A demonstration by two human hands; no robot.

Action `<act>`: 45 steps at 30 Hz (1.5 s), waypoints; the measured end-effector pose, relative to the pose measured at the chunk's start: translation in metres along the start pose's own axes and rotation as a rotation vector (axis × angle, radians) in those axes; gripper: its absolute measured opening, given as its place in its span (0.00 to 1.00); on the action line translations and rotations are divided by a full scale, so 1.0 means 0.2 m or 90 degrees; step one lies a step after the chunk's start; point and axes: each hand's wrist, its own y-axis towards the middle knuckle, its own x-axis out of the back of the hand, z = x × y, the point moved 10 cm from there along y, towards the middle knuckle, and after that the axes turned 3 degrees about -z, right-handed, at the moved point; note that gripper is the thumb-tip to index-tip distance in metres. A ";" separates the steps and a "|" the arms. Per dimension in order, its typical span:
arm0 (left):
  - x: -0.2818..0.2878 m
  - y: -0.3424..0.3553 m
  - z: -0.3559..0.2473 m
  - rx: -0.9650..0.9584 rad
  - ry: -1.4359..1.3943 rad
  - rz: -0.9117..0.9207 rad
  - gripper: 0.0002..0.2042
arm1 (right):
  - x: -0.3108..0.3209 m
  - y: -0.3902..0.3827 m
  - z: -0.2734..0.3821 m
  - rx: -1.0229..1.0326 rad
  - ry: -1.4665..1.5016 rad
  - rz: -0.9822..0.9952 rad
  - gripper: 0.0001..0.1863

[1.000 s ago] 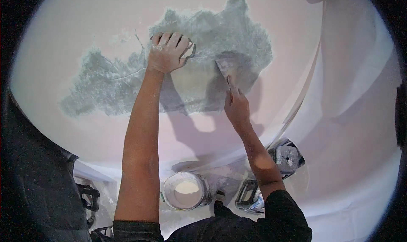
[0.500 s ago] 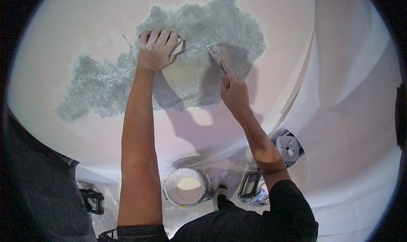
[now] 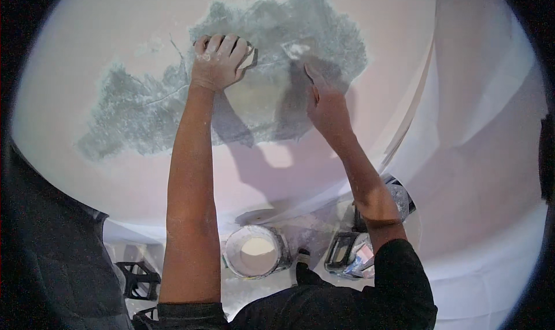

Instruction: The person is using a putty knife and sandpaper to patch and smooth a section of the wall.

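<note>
My left hand (image 3: 217, 64) is up against the pale pink wall (image 3: 144, 185), closed over a flat pale piece with a dark edge (image 3: 249, 58); the fingers hide most of it, so I cannot tell its kind. To its right, my right hand (image 3: 328, 101) grips a filling knife (image 3: 298, 50), index finger stretched along it. The blade is against or very near the wall, with a bright whitish spot on it; its handle is hidden in my hand. Both hands are over a ragged grey patch (image 3: 139, 113) crossed by a thin crack, with a smooth beige area between them.
Below stands a round bucket (image 3: 236, 253) with pale contents. Right of it is a black tray (image 3: 332, 255) holding packets, and a dusty grey container (image 3: 398, 194) partly behind my right arm. A black step stool (image 3: 139, 281) is at lower left. White sheeting (image 3: 480, 174) hangs at right.
My right hand has moved slightly right with the filling knife, whose blade now looks tilted and catches more light. My left hand stays nearly in place; the whole view has shifted a little.
</note>
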 end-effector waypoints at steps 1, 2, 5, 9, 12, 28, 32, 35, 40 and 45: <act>0.01 0.00 0.00 0.000 -0.001 -0.005 0.22 | 0.03 0.03 0.03 0.030 0.001 -0.039 0.29; 0.01 0.00 0.00 0.001 -0.002 -0.009 0.22 | 0.07 0.05 0.06 0.062 0.002 -0.077 0.26; 0.01 -0.02 0.02 -0.001 0.001 0.010 0.21 | -0.03 -0.05 0.07 -0.021 -0.039 0.053 0.31; 0.02 0.03 -0.01 0.008 -0.033 -0.013 0.21 | 0.01 -0.02 0.04 -0.041 0.029 0.048 0.32; 0.03 0.00 0.01 0.000 -0.004 -0.013 0.22 | 0.00 -0.01 0.08 0.025 0.030 -0.029 0.32; 0.06 0.01 0.01 0.000 -0.011 -0.017 0.21 | -0.19 -0.40 -0.13 -0.008 -0.003 -0.020 0.11; 0.05 0.02 0.01 0.000 -0.021 -0.006 0.18 | -0.10 -0.36 -0.13 -0.023 -0.021 0.006 0.29; 0.04 0.02 0.01 0.016 -0.027 -0.016 0.20 | 0.03 -0.14 -0.09 -0.062 -0.049 -0.002 0.28; 0.00 -0.01 0.02 0.024 -0.026 -0.005 0.20 | -0.08 -0.22 -0.23 0.010 -0.060 -0.086 0.06; -0.01 0.01 0.00 0.015 -0.032 0.010 0.18 | -0.45 -0.89 -0.54 -0.123 -0.033 0.053 0.22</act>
